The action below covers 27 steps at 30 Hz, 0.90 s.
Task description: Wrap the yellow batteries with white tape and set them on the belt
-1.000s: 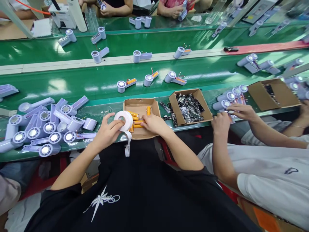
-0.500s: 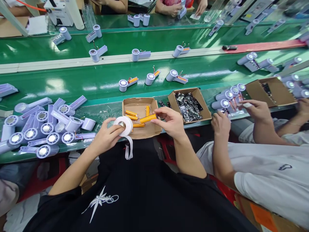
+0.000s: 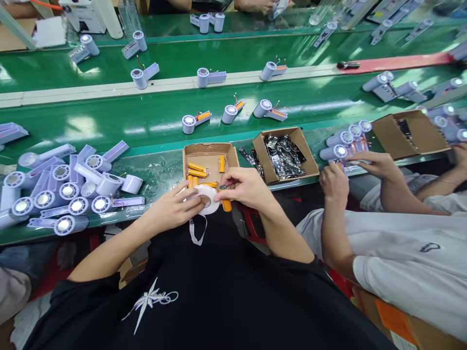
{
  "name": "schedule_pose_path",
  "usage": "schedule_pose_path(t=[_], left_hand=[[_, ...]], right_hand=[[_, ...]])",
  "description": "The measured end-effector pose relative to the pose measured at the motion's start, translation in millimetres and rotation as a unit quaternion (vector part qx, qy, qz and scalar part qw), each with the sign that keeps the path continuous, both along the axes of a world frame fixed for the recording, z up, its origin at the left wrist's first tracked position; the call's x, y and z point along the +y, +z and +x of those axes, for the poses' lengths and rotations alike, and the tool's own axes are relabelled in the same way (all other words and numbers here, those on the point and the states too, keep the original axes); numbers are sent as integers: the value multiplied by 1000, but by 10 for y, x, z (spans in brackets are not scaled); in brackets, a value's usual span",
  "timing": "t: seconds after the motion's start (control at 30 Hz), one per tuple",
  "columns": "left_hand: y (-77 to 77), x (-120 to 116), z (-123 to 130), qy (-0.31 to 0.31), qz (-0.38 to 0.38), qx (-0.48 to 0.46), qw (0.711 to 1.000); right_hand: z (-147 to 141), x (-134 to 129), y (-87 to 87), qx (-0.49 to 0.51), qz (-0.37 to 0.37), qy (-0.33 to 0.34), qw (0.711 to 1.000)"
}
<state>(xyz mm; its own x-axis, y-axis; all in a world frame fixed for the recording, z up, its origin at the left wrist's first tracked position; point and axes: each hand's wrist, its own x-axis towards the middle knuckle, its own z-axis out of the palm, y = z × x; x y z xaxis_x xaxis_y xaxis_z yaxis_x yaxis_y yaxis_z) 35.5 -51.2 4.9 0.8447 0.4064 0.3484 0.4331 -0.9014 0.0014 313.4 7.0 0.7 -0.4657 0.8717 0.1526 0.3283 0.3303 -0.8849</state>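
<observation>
My left hand holds a white tape roll at the front edge of the small cardboard box; a loose strip of tape dangles below it. Beside the roll, my right hand is closed round an orange cylinder, whose lower end points down, and its fingertips meet the roll's right side. Several more orange cylinders lie in the open cardboard box just behind my hands.
A second box of black circuit parts stands to the right. Many lilac fan bodies are piled at left. Further lilac units lie on the green conveyor. A co-worker's hands work at the right.
The orange cylinder in my right hand has swung from nearly level to pointing down and moved beside the roll. My left hand and the roll have shifted right and slightly down.
</observation>
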Motion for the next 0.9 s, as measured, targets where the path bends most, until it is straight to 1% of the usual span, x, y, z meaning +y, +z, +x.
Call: schedule_pose_path(t=[0.07, 0.13, 0.2, 0.27, 0.3, 0.33, 0.4, 0.47, 0.53, 0.6, 0.63, 0.67, 0.73, 0.77, 0.83, 0.87, 0.9], left_hand=[[27, 35, 41, -15, 15, 15, 1000], [50, 68, 36, -14, 28, 26, 999], [88, 102, 4, -5, 39, 31, 999], [145, 135, -15, 3, 51, 36, 998], [174, 143, -9, 4, 58, 38, 998], [197, 141, 11, 6, 64, 36, 997], [198, 87, 92, 21, 71, 16, 997], [110, -36, 211, 55, 66, -25, 996], [-61, -178, 338, 64, 42, -65, 995], [-257, -248, 431, 35, -1, -79, 996], [-339, -232, 447, 21, -28, -74, 997], [-399, -178, 435, 21, -57, -64, 996], [-432, 3, 301, 68, -111, -35, 991], [-406, 95, 178, 102, -135, -23, 985], [-296, 185, -169, 177, -167, -4, 970], [-232, 157, -376, 215, -172, 7, 961], [-176, 77, -594, 255, -170, 24, 952]], right_hand=[[-9, -5, -30, -24, -10, 11, 1000], [27, -37, -67, -11, -39, 2, 999], [84, -95, -112, 38, -108, 1, 993], [100, -177, -173, 93, -188, 6, 978], [74, -226, -210, 117, -218, -2, 969], [24, -277, -252, 144, -237, -24, 961], [-124, -363, -340, 222, -242, -104, 939], [-252, -381, -419, 317, -235, -195, 898], [-259, -274, -470, 386, -216, -260, 858], [-138, -38, -497, 417, -166, -306, 840], [-61, 103, -507, 424, -130, -328, 834], [5, 234, -515, 427, -98, -347, 829], [55, 394, -526, 418, -79, -350, 835], [37, 399, -529, 411, -90, -337, 842], [-35, 258, -535, 406, -124, -305, 852], [-59, 134, -545, 408, -137, -298, 852], [-60, -5, -563, 409, -146, -298, 850]])
